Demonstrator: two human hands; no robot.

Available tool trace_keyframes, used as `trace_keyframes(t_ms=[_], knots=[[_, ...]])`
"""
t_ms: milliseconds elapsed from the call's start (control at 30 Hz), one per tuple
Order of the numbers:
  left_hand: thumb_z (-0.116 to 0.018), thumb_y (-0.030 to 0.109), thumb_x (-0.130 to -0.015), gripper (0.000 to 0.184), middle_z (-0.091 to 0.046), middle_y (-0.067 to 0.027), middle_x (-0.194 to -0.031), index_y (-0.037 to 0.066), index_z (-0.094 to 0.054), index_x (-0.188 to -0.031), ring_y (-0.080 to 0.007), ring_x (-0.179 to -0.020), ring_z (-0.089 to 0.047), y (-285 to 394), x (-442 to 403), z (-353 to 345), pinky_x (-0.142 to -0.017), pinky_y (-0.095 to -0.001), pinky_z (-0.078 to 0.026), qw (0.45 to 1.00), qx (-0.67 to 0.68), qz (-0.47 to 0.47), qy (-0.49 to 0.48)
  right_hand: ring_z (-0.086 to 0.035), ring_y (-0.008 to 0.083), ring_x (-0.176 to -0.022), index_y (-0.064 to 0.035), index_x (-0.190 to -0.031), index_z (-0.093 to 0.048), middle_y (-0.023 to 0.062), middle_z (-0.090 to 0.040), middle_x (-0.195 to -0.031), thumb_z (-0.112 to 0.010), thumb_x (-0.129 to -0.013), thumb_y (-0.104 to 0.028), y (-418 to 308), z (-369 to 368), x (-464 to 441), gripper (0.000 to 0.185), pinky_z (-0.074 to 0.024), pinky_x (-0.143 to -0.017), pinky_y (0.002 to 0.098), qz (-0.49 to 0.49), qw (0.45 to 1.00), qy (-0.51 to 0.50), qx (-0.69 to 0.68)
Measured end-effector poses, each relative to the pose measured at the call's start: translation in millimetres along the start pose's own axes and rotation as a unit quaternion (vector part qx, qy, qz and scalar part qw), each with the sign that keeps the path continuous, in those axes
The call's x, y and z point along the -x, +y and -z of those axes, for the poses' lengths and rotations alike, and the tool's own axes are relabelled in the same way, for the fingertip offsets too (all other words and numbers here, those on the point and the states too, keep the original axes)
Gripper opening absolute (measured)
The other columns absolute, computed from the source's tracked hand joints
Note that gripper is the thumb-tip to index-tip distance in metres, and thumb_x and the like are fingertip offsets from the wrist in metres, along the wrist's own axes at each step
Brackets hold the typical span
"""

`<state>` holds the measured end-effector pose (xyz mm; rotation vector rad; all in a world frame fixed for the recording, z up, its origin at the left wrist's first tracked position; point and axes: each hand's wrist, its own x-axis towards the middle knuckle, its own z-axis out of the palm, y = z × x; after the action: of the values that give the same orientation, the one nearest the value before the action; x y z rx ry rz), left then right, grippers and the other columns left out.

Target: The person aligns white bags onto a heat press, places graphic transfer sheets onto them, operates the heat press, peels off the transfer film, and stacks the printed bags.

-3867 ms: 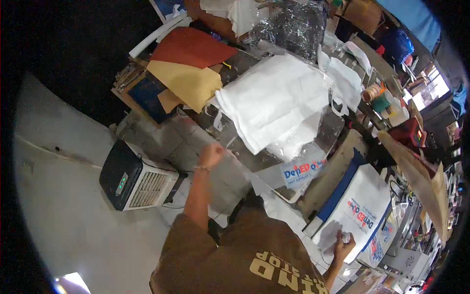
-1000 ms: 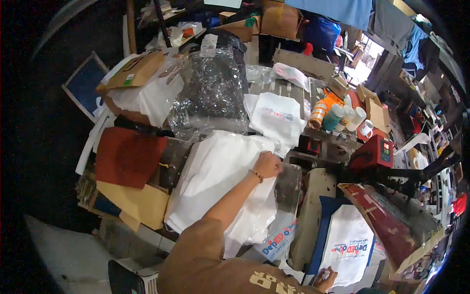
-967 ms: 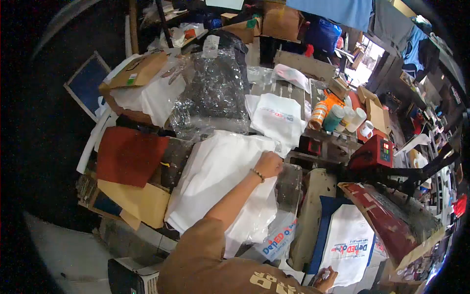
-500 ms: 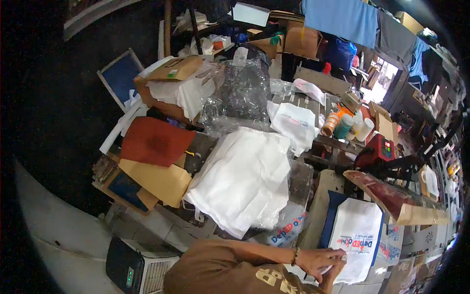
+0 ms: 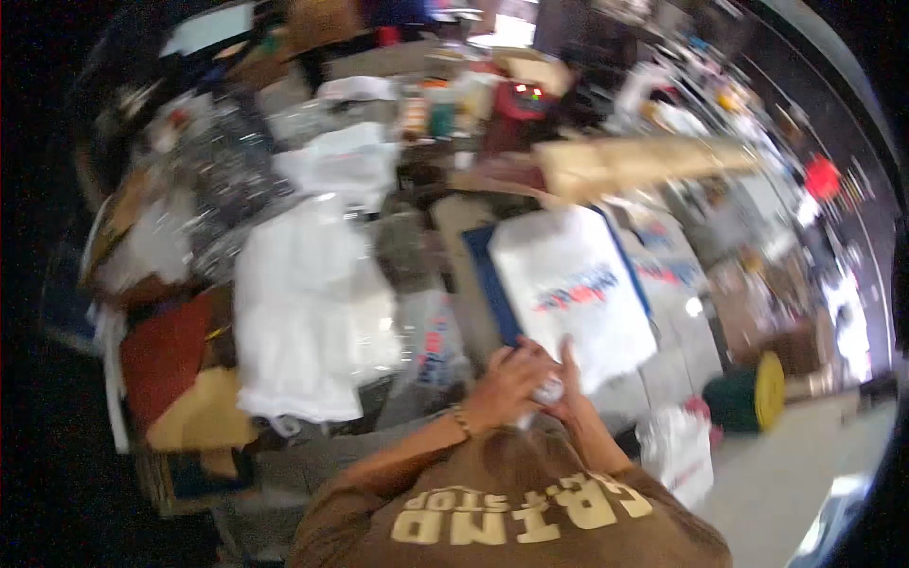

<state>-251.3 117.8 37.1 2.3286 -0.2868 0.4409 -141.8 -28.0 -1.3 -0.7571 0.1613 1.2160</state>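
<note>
My left hand [image 5: 509,386] and my right hand [image 5: 572,390] meet close to my shirt front, at the near edge of a white printed bag [image 5: 559,256]. Between them is a small whitish thing [image 5: 547,389], too blurred to name. The left fingers curl over it; the right hand closes on it from the other side, with one finger or the thumb pointing up. Red and blue lettering marks the bag, which lies flat on a dark blue sheet or board [image 5: 486,284]. Left of it is a pile of white bags [image 5: 298,303].
A brown-paper-covered frame [image 5: 644,166] slants behind the printed bag. Farther back are a red device [image 5: 521,99] with lit digits and several bottles [image 5: 441,118]. A green roll [image 5: 743,396] and a white plastic bag [image 5: 677,452] sit at right; a red-brown sheet [image 5: 163,355] lies left.
My view has swung right, so the bags and pile appear farther left. Both hands stay together by the printed bag's near edge, and the right hand shows more fully now.
</note>
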Motion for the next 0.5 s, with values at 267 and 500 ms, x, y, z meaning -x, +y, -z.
trace_keyframes(t_ms=[267,500], knots=[[-0.072,0.008,-0.077,0.048,-0.068,-0.0157,-0.113,0.008,-0.061,-0.123,-0.0372,-0.108,-0.065,22,-60,-5,-0.092,-0.0438,-0.052,0.996,0.02,0.059,0.057,-0.052,0.0275,-0.131,-0.0107,-0.153,-0.033,0.0139,-0.053,-0.142,-0.036,-0.089,-0.081,-54,-10,24,0.095,-0.0412,-0.11,0.0469,0.039,0.993,-0.1,-0.04],[-0.068,0.002,-0.078,0.03,-0.063,-0.018,-0.114,0.003,-0.068,-0.108,-0.0397,-0.112,-0.058,-47,-134,-50,-0.098,-0.0456,-0.048,0.965,-0.159,0.122,0.172,-0.049,0.0378,-0.127,-0.0103,-0.124,-0.066,0.0213,-0.049,-0.139,-0.077,-0.082,-0.04,-132,99,53,0.052,-0.0399,-0.101,0.0507,0.383,0.595,0.22,0.672]])
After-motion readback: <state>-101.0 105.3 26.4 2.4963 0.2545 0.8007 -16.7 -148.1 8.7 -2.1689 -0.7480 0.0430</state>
